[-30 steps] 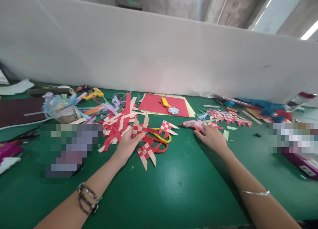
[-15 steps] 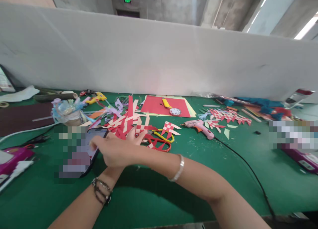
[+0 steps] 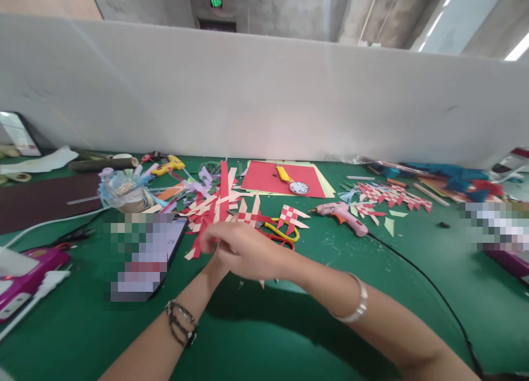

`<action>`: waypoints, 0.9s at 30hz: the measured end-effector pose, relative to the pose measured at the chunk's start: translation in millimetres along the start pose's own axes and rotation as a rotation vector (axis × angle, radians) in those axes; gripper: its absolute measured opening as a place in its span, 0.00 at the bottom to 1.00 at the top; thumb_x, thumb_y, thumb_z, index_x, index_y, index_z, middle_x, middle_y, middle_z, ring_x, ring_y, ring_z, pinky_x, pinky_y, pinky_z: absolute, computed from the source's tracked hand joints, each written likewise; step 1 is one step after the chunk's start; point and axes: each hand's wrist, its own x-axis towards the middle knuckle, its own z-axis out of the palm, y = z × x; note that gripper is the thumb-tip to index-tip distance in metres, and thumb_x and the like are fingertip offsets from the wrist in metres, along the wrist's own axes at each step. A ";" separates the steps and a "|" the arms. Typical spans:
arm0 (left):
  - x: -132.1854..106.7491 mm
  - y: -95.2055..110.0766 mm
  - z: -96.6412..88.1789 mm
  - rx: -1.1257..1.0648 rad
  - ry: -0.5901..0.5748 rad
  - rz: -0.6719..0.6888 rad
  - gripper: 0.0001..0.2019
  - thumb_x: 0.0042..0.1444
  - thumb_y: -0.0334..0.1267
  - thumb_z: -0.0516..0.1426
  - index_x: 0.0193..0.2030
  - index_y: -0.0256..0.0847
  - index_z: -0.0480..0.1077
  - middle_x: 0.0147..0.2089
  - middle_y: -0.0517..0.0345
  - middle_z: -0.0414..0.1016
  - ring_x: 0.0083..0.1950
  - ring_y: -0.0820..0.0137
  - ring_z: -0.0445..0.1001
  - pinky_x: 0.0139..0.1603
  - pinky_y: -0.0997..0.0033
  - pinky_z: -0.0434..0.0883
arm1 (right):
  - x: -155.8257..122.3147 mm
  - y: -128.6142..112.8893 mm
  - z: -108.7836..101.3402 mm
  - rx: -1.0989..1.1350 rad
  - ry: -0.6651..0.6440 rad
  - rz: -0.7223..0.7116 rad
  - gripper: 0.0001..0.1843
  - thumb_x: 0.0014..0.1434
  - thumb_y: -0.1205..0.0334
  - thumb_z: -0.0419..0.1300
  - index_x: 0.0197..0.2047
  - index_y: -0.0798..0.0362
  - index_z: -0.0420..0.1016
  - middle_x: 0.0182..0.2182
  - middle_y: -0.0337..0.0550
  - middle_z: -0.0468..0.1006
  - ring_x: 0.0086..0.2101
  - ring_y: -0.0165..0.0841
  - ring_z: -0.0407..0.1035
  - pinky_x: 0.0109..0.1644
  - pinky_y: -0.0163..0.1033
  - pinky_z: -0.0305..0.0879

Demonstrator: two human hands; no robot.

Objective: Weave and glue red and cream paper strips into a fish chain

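My right hand [image 3: 243,251] reaches across to the left, over my left hand, its fingers curled together and slightly blurred; I see nothing in them. Only my left forearm with a beaded bracelet [image 3: 181,323] shows, as the right hand covers the left hand's fingers. Both hands sit at the near edge of a pile of red and cream paper strips [image 3: 215,205]. Just beyond them lie scissors with yellow and red handles [image 3: 285,233] and a small woven red-and-cream piece [image 3: 292,217]. A phone [image 3: 159,249] lies just left of the hands.
On the green table [image 3: 289,326], a pink glue gun [image 3: 343,215] lies to the right, its black cord [image 3: 430,287] running toward me. Behind are a red sheet [image 3: 268,178], more woven pieces [image 3: 392,196], a ribbon bundle [image 3: 122,187], a magenta box [image 3: 28,265] and a white partition [image 3: 264,94].
My right hand left the glue gun, swung left across my left arm to the phone, then drew back over my left hand. The view shifted slightly left.
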 end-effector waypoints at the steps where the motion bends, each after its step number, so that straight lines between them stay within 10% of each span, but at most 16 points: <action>1: 0.6 1.4 1.6 -0.011 -0.011 -0.014 0.14 0.57 0.44 0.54 0.47 0.40 0.68 0.45 0.56 0.72 0.44 0.63 0.73 0.43 0.61 0.73 | -19.0 -1.7 -8.6 0.011 0.003 0.020 0.12 0.50 0.76 0.45 0.32 0.52 0.63 0.30 0.36 0.71 0.30 0.25 0.64 0.34 0.29 0.60; 8: 4.5 10.2 6.6 -0.117 -0.076 -0.116 0.17 0.49 0.48 0.57 0.43 0.39 0.69 0.38 0.56 0.75 0.40 0.64 0.76 0.38 0.65 0.75 | -106.8 29.6 -19.3 -0.322 0.163 0.377 0.15 0.54 0.77 0.45 0.37 0.52 0.68 0.34 0.41 0.74 0.33 0.29 0.68 0.35 0.34 0.66; 15: 3.4 8.7 7.1 -0.142 -0.065 -0.130 0.15 0.49 0.46 0.58 0.39 0.39 0.70 0.34 0.58 0.75 0.36 0.66 0.76 0.39 0.67 0.74 | -103.4 47.5 10.2 -0.564 0.014 0.234 0.21 0.62 0.60 0.48 0.58 0.51 0.60 0.58 0.49 0.62 0.58 0.41 0.53 0.60 0.51 0.53; 27: 2.8 11.7 7.7 -0.169 -0.069 -0.139 0.14 0.48 0.45 0.59 0.39 0.40 0.70 0.33 0.60 0.75 0.37 0.66 0.75 0.38 0.68 0.74 | -100.6 51.4 18.4 -0.511 0.108 0.337 0.14 0.61 0.67 0.47 0.50 0.50 0.62 0.53 0.51 0.65 0.53 0.39 0.61 0.48 0.47 0.58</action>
